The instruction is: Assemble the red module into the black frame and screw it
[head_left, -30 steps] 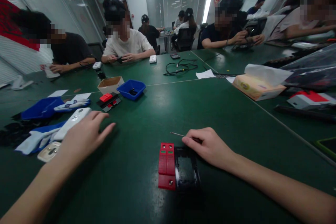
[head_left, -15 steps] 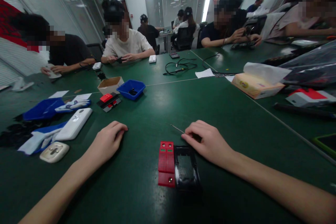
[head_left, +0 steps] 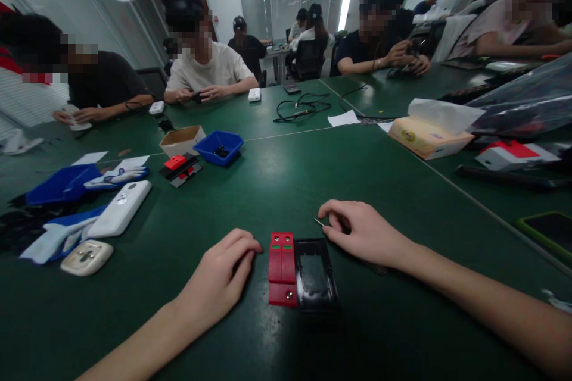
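Observation:
A red two-pole electrical module [head_left: 281, 268] with silver screw heads lies on the green table in front of me. Against its right side is a black rectangular frame [head_left: 315, 277] with an open middle. My left hand [head_left: 223, 271] rests on the table just left of the red module, fingers loosely bent, thumb apart, nothing visible in it. Up and to the right of the black frame, my right hand [head_left: 355, 227] pinches a thin metal rod [head_left: 318, 221] between thumb and fingertips. Only the rod's short tip shows; most of it is hidden by the hand.
To the left lie a white phone-like device [head_left: 120, 209], a cream square object [head_left: 87, 258], gloves [head_left: 117, 177] and blue trays [head_left: 218, 147]. A red-and-black part [head_left: 181, 169] sits by a cardboard box [head_left: 182, 140]. A tissue pack [head_left: 429, 131] stands right. Several people work around the table.
My left hand has moved right, up beside the red module. My right hand has shifted slightly, and less of the metal rod shows past its fingertips. The camera view has shifted a little.

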{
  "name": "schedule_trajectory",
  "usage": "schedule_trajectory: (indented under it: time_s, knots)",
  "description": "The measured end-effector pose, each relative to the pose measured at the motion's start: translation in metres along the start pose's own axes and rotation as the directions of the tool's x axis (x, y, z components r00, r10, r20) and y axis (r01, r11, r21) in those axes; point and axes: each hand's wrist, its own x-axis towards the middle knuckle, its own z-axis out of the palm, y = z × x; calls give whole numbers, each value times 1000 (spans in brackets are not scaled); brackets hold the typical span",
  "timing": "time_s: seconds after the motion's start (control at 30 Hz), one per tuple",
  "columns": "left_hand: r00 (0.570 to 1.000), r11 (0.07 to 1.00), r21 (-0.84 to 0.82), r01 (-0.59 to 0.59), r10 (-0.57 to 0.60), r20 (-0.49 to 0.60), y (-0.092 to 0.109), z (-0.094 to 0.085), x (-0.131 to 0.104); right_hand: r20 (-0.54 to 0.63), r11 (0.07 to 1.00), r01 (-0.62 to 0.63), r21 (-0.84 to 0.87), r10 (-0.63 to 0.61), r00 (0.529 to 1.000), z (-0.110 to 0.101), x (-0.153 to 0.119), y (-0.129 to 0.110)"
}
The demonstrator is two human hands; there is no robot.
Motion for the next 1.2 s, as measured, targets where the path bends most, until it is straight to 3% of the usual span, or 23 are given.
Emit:
schedule_trajectory:
  time_s: [0.13, 0.3, 0.43, 0.8, 0.97, 1.1, 1.2]
  knots:
    - [999, 999, -18, -30, 29, -12, -3, -5, 3, -23, 996, 61, 59, -60, 998, 4, -1, 1]
    - [1000, 998, -58, 2, -3, -29, -4, -3, 0, 66, 982, 184, 48, -187, 980, 4, -2, 2]
    - [1000, 997, -79, 3, -3, 1, -5, -2, -1, 101, 981, 195, 26, -196, 975, 4, -1, 1]
    - [984, 992, -98, -86, 99, 146, -14, 0, -4, 35, 976, 203, 80, -206, 978, 7, 1, 3]
    - [991, 999, -31, -42, 46, 126, 5, 13, 5, 1, 974, 205, 96, -206, 978, 8, 0, 3]
    - [997, 997, -57, 58, -55, 51, 26, 24, 17, -25, 970, 218, 105, -216, 976, 8, 0, 3]
    - [997, 995, -84, 61, -57, 44, 32, 29, 24, -41, 966, 234, 112, -231, 972, 9, 0, 4]
